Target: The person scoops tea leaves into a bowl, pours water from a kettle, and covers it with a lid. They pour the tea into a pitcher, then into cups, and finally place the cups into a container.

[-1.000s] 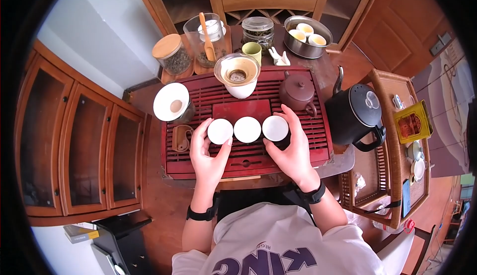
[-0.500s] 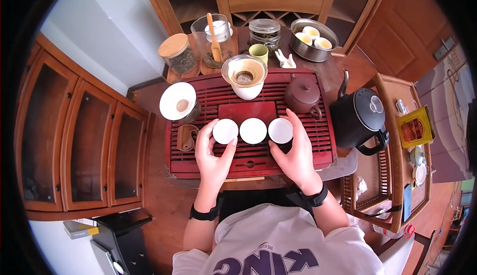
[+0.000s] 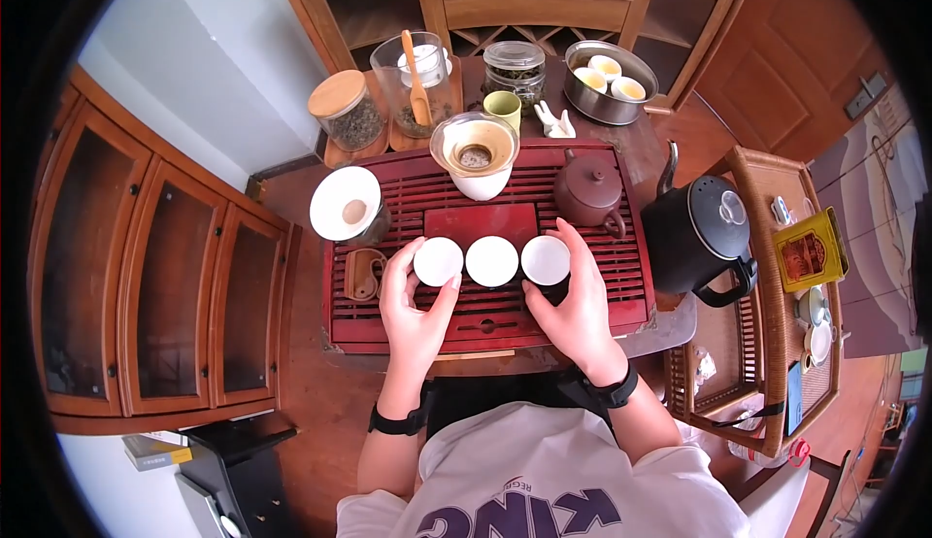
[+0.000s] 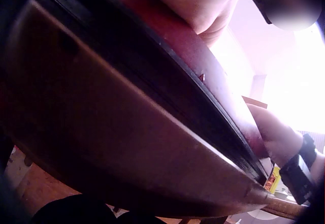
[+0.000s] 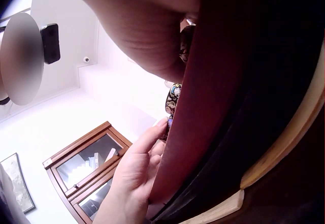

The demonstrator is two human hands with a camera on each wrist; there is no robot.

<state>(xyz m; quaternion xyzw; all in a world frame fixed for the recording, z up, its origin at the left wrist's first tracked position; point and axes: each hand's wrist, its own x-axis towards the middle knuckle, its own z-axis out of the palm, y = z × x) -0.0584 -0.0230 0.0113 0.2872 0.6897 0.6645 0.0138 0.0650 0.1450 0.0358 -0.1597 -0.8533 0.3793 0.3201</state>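
Note:
Three small cups with white insides stand in a row on the red slatted tea tray (image 3: pixel 490 222). My left hand (image 3: pixel 413 319) holds the left cup (image 3: pixel 438 262) between thumb and fingers. Around the right cup (image 3: pixel 546 260) curl the thumb and fingers of my right hand (image 3: pixel 578 319). Between them sits the middle cup (image 3: pixel 491 261), which neither hand grips. A dark patterned outer wall shows on a cup (image 5: pixel 172 99) in the right wrist view. In the left wrist view, the tray's edge hides most of the left hand (image 4: pixel 195 0).
Behind the cups are a strainer (image 3: pixel 476 154) on a white pitcher and a brown teapot (image 3: pixel 587 188). A white bowl-shaped piece (image 3: pixel 345 203) and a wooden item (image 3: pixel 365 274) stand left. A black kettle (image 3: pixel 694 222) stands right; jars and a metal bowl (image 3: pixel 610 106) line the back.
The head view has shifted slightly. Both hands and the three cups keep their places on the tray.

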